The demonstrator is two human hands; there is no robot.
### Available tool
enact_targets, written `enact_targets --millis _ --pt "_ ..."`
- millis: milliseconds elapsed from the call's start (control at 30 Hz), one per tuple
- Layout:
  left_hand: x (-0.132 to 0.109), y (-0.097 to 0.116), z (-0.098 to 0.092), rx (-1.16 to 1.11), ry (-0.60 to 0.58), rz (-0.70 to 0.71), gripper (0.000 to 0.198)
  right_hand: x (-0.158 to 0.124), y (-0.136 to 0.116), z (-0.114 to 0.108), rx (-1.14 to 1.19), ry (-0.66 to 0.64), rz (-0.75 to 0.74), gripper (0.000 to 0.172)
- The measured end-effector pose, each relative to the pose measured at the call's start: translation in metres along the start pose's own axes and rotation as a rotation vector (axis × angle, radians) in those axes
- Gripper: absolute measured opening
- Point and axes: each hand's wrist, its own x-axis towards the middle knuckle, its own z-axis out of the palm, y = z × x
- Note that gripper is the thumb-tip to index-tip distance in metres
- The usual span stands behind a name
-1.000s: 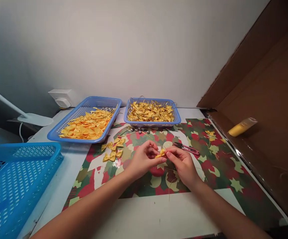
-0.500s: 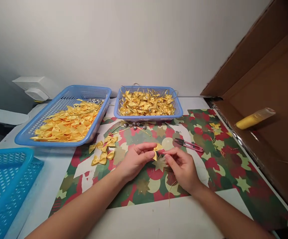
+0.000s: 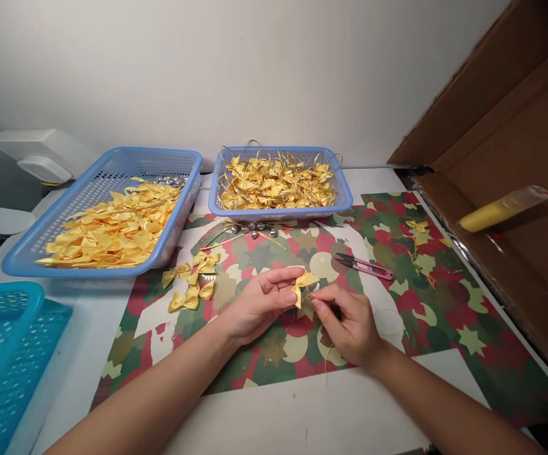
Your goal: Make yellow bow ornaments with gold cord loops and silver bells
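Between the thumb and fingers of my left hand (image 3: 259,303) is a yellow satin ribbon bow (image 3: 303,285), held above the patterned sheet. My right hand (image 3: 349,325) pinches close beside it, its fingertips on a thin needle-like thing (image 3: 310,296) that points at the bow; its exact form is too small to make out. A fine yellow thread (image 3: 327,371) dangles under my right hand. Several loose yellow bows (image 3: 192,281) lie left of my left hand. Thread snips (image 3: 366,265) with a pink handle rest beyond my right hand.
Behind lie small silver bells (image 3: 255,231) with gold cords. A blue basket (image 3: 280,212) holds bows with cords; another blue basket (image 3: 84,273) holds many bows and some bells. A turquoise basket (image 3: 41,335) stands left. Thread scraps (image 3: 418,253) and a cardboard wall (image 3: 501,145) are right.
The camera view has shifted slightly. The bow is turned and shows more of its loop, and my right fingertips have come nearer to it. Both hands keep their pinch.
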Motion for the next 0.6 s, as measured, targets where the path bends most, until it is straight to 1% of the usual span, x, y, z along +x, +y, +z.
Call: enact_targets --millis 133,300,467,600 --pt "-0.0005 -0.0004 -0.0007 0.019 0.005 0.000 0.041 0.0000 0.0007 0.0000 -0.012 0.000 -0.012 0.016" --pt "-0.0006 -0.0014 -0.0026 0.016 -0.016 0.008 0.040 -0.0006 0.0019 0.0005 -0.056 0.004 -0.086 0.015" --pt "0.0001 -0.0004 -0.0017 -0.006 -0.037 -0.004 0.040 0.0000 0.0031 0.0016 -0.069 0.037 -0.184 0.015" --pt "0.0001 0.0001 0.0001 -0.017 -0.044 -0.006 0.039 0.0009 0.0039 0.0019 -0.071 0.042 -0.215 0.014"
